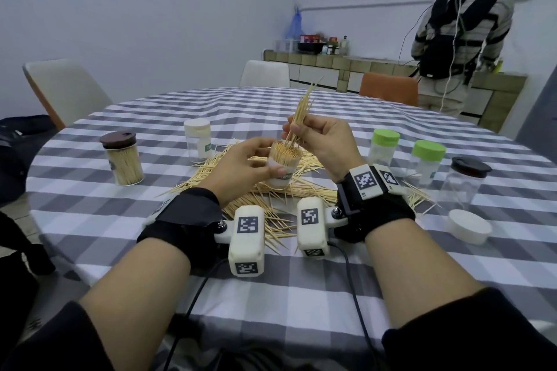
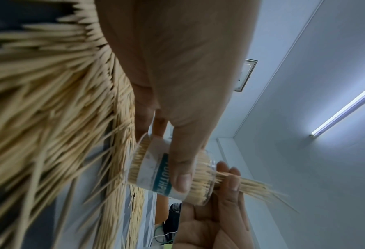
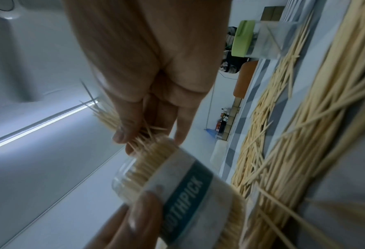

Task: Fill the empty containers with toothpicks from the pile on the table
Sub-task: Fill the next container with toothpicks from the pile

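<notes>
The left hand (image 1: 241, 166) grips an open clear toothpick jar (image 1: 283, 167), already packed with toothpicks, just above the toothpick pile (image 1: 265, 190) on the checked surface (image 1: 301, 295); the right hand (image 1: 325, 141) pinches a bundle of toothpicks (image 1: 303, 113), its lower tips at the jar's mouth; two green-lidded jars (image 1: 382, 146) stand empty to the right; a white lid (image 1: 468, 226) lies near the right wrist.
</notes>
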